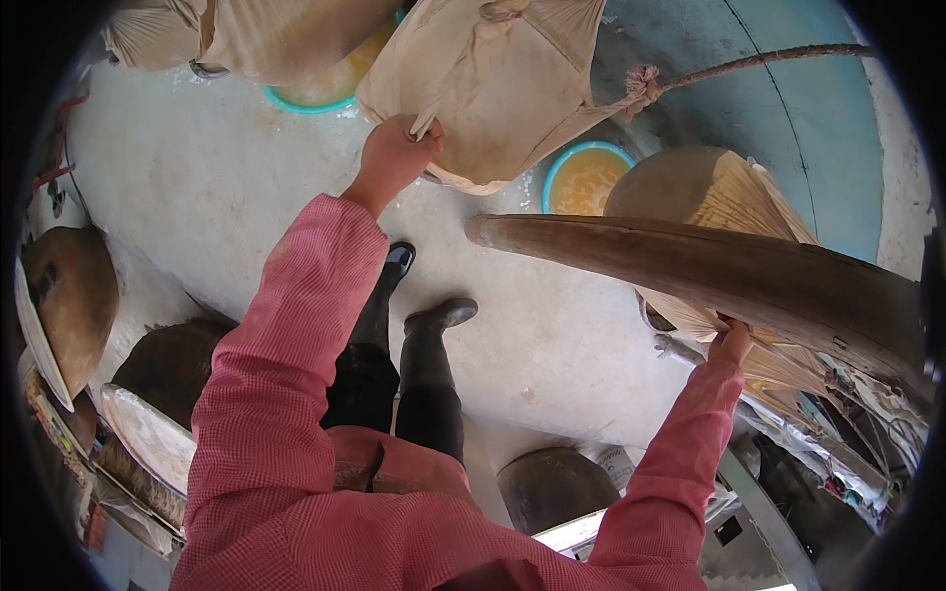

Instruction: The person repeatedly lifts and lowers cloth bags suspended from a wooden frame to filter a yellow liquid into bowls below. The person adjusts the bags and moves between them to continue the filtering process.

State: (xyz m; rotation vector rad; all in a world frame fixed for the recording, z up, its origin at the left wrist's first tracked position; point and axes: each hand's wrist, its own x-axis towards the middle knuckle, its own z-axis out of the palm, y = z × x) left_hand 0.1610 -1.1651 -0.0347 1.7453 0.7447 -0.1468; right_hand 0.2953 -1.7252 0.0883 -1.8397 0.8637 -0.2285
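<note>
My left hand point(397, 159) grips a twisted end of cloth at the side of a large beige cloth bundle point(473, 125), which hangs full and rounded in front of me. A knotted rope point(728, 65) ties off the bundle's right corner. At the right, my right hand point(732, 343) pinches the pleated edge of a second cloth bundle point(684, 185). A thick wooden beam point(665, 258) crosses over this second bundle and hides part of it. The fingertips of my right hand are partly hidden under the beam's edge.
A blue-rimmed basin point(587, 177) of yellowish liquid stands between the bundles; a teal-rimmed basin point(314, 102) is further left. Another cloth bundle point(288, 33) hangs top left. Large dark vats point(174, 366) line the left side, and one vat point(558, 487) stands near me. Pale floor point(532, 347) surrounds my boots.
</note>
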